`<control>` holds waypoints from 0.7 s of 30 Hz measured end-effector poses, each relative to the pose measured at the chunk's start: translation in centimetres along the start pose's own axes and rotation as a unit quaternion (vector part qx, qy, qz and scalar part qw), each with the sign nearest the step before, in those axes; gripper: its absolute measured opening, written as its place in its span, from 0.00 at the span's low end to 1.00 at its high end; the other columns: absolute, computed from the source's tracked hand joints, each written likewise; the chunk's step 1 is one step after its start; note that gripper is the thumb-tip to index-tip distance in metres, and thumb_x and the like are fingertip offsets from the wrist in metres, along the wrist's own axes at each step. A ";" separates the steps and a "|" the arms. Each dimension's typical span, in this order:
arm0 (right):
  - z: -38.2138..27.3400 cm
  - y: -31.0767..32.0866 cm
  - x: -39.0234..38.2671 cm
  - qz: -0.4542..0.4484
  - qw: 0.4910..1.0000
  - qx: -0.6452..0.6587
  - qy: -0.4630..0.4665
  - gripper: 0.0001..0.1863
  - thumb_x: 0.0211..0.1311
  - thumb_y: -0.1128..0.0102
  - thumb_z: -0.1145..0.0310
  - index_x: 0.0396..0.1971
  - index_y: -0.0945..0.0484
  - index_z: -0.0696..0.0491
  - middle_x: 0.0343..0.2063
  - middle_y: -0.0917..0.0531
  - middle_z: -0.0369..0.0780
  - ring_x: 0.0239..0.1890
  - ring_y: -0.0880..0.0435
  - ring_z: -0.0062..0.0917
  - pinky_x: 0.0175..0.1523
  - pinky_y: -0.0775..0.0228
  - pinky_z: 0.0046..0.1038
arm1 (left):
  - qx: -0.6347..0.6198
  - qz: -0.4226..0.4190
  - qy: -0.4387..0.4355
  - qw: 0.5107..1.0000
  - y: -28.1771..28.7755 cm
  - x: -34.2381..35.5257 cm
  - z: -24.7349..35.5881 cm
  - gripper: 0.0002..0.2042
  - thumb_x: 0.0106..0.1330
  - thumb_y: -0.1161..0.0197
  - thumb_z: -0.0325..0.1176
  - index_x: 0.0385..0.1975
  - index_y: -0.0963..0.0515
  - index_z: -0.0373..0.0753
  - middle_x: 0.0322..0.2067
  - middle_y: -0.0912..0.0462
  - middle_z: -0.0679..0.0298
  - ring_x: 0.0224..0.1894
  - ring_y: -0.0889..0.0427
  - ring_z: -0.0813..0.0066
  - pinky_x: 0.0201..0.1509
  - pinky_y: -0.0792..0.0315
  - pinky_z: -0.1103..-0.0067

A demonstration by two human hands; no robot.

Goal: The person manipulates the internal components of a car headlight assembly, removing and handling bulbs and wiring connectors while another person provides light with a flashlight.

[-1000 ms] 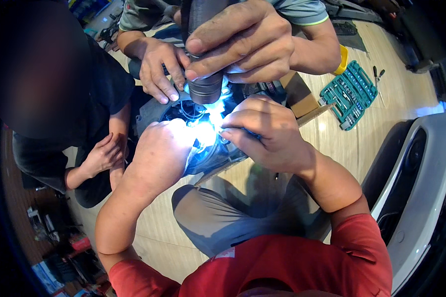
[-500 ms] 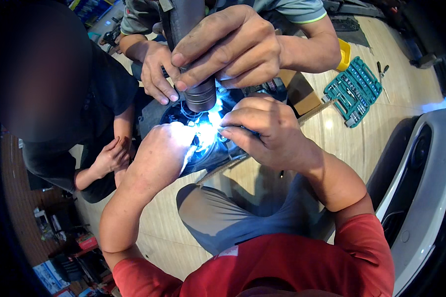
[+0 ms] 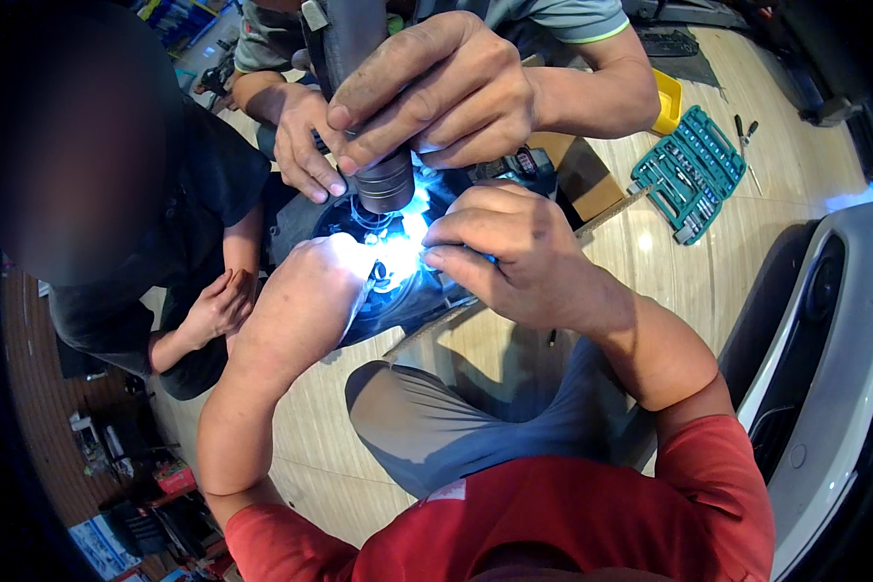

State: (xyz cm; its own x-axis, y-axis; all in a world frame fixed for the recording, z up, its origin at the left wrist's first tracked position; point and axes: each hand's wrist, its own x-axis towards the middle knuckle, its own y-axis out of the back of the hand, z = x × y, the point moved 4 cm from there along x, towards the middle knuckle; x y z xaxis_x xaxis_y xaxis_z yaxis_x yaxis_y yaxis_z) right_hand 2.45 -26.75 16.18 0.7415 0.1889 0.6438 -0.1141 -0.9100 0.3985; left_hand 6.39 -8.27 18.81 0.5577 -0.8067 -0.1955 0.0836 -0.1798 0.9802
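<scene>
A round black housing (image 3: 388,308) with an open, brightly lit inside lies in front of me. At its near left side, my left hand (image 3: 306,291) is curled closed; glare and the back of the hand hide the fingertips. From the right, my right hand (image 3: 519,254) pinches thumb and fingers together over the lit middle, and what they hold is lost in the glare. Across from me, a co-worker's hand (image 3: 446,97) holds a black flashlight (image 3: 386,182) pointing down into the housing. That person's other hand (image 3: 307,141) rests at the housing's far left edge.
Beyond my right hand are a cardboard box (image 3: 587,179) and a dark device (image 3: 524,165). On the floor lie a green socket set case (image 3: 689,175), a yellow tray (image 3: 667,100) and hand tools (image 3: 744,141). A white car bumper (image 3: 834,388) stands right; another person's hands (image 3: 213,310) are left.
The flashlight and the hand holding it have shifted slightly left. My hands keep nearly the same places, with the right drawn a little left.
</scene>
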 end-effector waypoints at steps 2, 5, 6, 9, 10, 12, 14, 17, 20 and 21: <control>0.0 0.0 -0.1 -0.003 1.000 0.000 0.000 0.07 0.51 0.32 0.74 0.30 0.19 0.57 0.26 0.19 0.41 0.30 0.19 0.31 0.37 0.27 0.29 | -0.009 0.000 -0.007 1.000 -0.2 -0.1 -0.2 0.05 0.52 0.41 0.22 0.29 0.21 0.32 0.30 0.21 0.51 0.37 0.19 0.56 0.44 0.25 0.67; 0.0 -0.1 -0.1 -0.006 1.000 0.002 0.004 0.07 0.51 0.32 0.74 0.30 0.19 0.58 0.26 0.19 0.41 0.30 0.19 0.32 0.37 0.27 0.30 | -0.071 0.005 0.007 0.997 -0.5 -0.1 -0.7 0.06 0.52 0.40 0.23 0.30 0.22 0.31 0.30 0.22 0.50 0.36 0.20 0.53 0.44 0.26 0.65; 0.0 -0.1 -0.1 -0.005 1.000 0.002 0.007 0.07 0.51 0.32 0.74 0.30 0.19 0.58 0.26 0.19 0.41 0.30 0.19 0.32 0.37 0.27 0.30 | -0.081 0.010 0.012 0.997 -0.3 0.0 -0.6 0.06 0.52 0.40 0.23 0.30 0.22 0.31 0.30 0.22 0.49 0.36 0.20 0.52 0.44 0.26 0.65; 0.0 -0.1 -0.1 -0.005 1.000 -0.002 0.012 0.06 0.51 0.33 0.75 0.30 0.19 0.58 0.26 0.19 0.42 0.30 0.19 0.32 0.37 0.27 0.29 | -0.108 0.014 0.025 0.994 0.2 0.1 -0.6 0.07 0.52 0.39 0.23 0.31 0.23 0.30 0.30 0.22 0.48 0.36 0.21 0.49 0.43 0.27 0.63; -0.1 -0.1 -0.1 -0.005 1.000 -0.003 0.013 0.06 0.51 0.33 0.75 0.30 0.19 0.58 0.26 0.19 0.42 0.30 0.19 0.32 0.37 0.27 0.29 | -0.112 0.007 0.029 0.993 0.2 0.1 -0.7 0.07 0.52 0.39 0.23 0.31 0.23 0.30 0.30 0.22 0.48 0.36 0.21 0.49 0.43 0.27 0.63; -0.1 -0.1 0.0 -0.007 1.000 -0.003 0.014 0.06 0.51 0.33 0.75 0.30 0.19 0.58 0.26 0.19 0.42 0.30 0.19 0.32 0.37 0.27 0.29 | -0.132 -0.006 0.039 0.990 0.2 0.1 -1.0 0.08 0.52 0.38 0.23 0.32 0.23 0.30 0.31 0.22 0.48 0.36 0.21 0.48 0.43 0.27 0.63; -0.2 -0.1 0.0 -0.010 1.000 -0.003 0.013 0.06 0.51 0.33 0.75 0.29 0.19 0.58 0.26 0.19 0.42 0.30 0.19 0.32 0.38 0.27 0.29 | -0.164 -0.018 0.044 0.985 0.4 0.2 -1.3 0.08 0.51 0.38 0.22 0.32 0.22 0.29 0.31 0.21 0.47 0.36 0.21 0.47 0.42 0.28 0.63; -0.3 -0.2 0.0 -0.006 1.000 0.006 0.017 0.06 0.51 0.33 0.75 0.29 0.19 0.58 0.26 0.19 0.42 0.30 0.19 0.32 0.38 0.27 0.30 | -0.221 -0.019 0.062 0.973 1.3 0.1 -1.5 0.09 0.51 0.39 0.22 0.33 0.22 0.30 0.30 0.20 0.47 0.35 0.20 0.49 0.41 0.27 0.66; -0.4 -0.3 0.0 -0.003 1.000 0.004 0.017 0.06 0.52 0.33 0.75 0.30 0.19 0.59 0.27 0.19 0.42 0.31 0.18 0.32 0.38 0.27 0.30 | -0.281 0.009 0.098 0.955 3.0 -0.6 -2.1 0.08 0.51 0.40 0.21 0.32 0.22 0.30 0.28 0.19 0.49 0.32 0.19 0.56 0.39 0.26 0.70; -0.4 -0.3 0.0 -0.001 1.000 0.006 0.017 0.06 0.52 0.33 0.75 0.30 0.19 0.59 0.27 0.18 0.42 0.31 0.18 0.32 0.38 0.27 0.30 | -0.319 0.006 0.137 0.938 3.6 -1.0 -2.3 0.08 0.51 0.40 0.20 0.31 0.23 0.31 0.26 0.20 0.54 0.29 0.20 0.66 0.37 0.27 0.75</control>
State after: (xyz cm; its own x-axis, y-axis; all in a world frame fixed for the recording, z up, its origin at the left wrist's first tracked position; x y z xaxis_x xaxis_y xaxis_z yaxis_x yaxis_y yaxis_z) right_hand 2.24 -26.38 16.35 0.7190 0.2033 0.6647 -0.1050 -0.9136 0.3929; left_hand 8.03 -6.87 22.61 0.7455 -0.6164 -0.2537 0.5038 0.2719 0.8199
